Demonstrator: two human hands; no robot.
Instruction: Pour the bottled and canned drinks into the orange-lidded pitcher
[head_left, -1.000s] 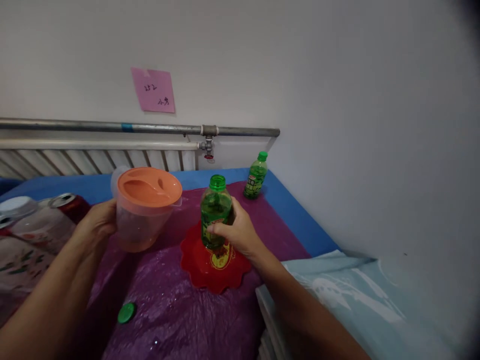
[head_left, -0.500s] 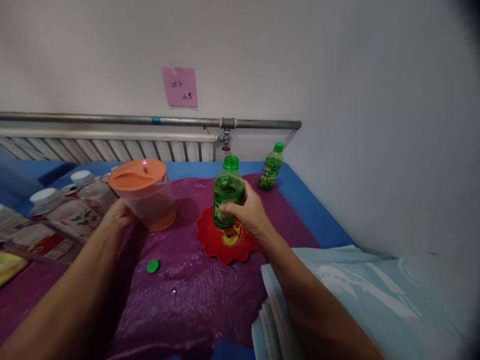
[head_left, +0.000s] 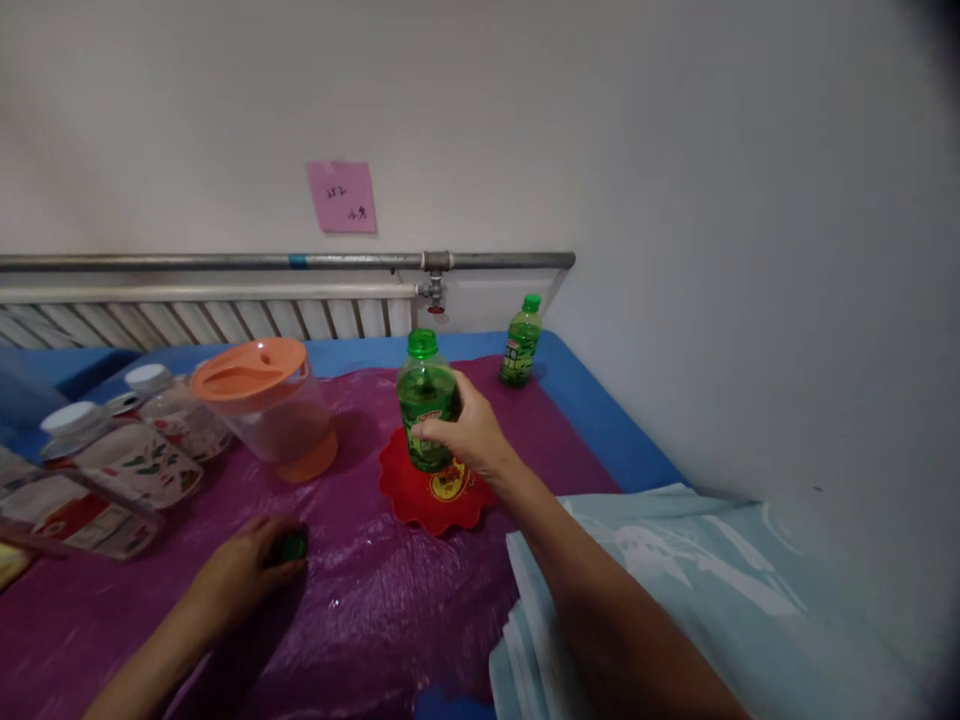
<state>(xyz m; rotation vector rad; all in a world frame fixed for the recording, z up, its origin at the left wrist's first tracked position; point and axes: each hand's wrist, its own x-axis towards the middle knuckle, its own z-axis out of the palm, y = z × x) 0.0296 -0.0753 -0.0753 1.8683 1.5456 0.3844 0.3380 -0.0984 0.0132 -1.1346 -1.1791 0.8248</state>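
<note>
My right hand (head_left: 476, 430) is wrapped round a green drink bottle (head_left: 426, 400), thumb across its label. The bottle stands nearly upright over the red scalloped dish (head_left: 420, 500), which has a yellow print; whether its base touches the dish I cannot tell. Down on the purple cover, my left hand (head_left: 244, 570) has its thumb and fingers closed round a green bottle cap (head_left: 292, 546), partly hidden by the fingers. Beyond that hand stands a clear pitcher (head_left: 281, 430) with an orange lid (head_left: 255, 368).
A second green bottle (head_left: 521, 345), capped, stands at the back right. Several clear bottles with white caps, one a labelled bottle (head_left: 142, 460), line the left. Folded light-blue cloth (head_left: 660, 570) lies at the right front. A pipe (head_left: 345, 262) and radiator run along the wall.
My left hand has left the pitcher and come down onto the green cap. My right hand still holds the bottle over the red dish. The view has shifted slightly.
</note>
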